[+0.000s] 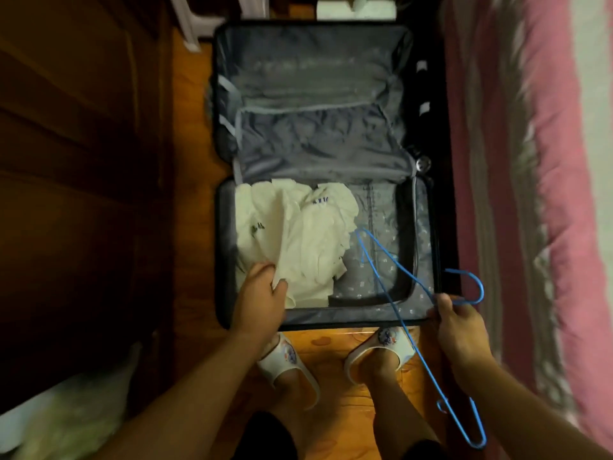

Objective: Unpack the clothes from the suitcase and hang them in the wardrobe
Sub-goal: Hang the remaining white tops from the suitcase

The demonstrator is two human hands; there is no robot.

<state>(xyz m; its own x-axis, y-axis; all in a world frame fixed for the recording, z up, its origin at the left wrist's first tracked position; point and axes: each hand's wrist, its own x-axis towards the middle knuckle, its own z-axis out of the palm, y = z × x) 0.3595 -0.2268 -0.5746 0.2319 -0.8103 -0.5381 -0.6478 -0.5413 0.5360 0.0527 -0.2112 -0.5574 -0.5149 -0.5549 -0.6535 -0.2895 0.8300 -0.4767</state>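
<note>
I see the task unfinished: the pale clothes (298, 240) remain in the suitcase (421, 244), lower centre. My left hand (262, 293) pinches them; my right hand (454, 320) grips a blue hanger (391, 293).

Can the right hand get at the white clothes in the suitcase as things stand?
Probably not yet: the right hand grips the blue hanger near its hook, so it is occupied. The path looks open, though. The left hand already pinches the white clothes.
</note>
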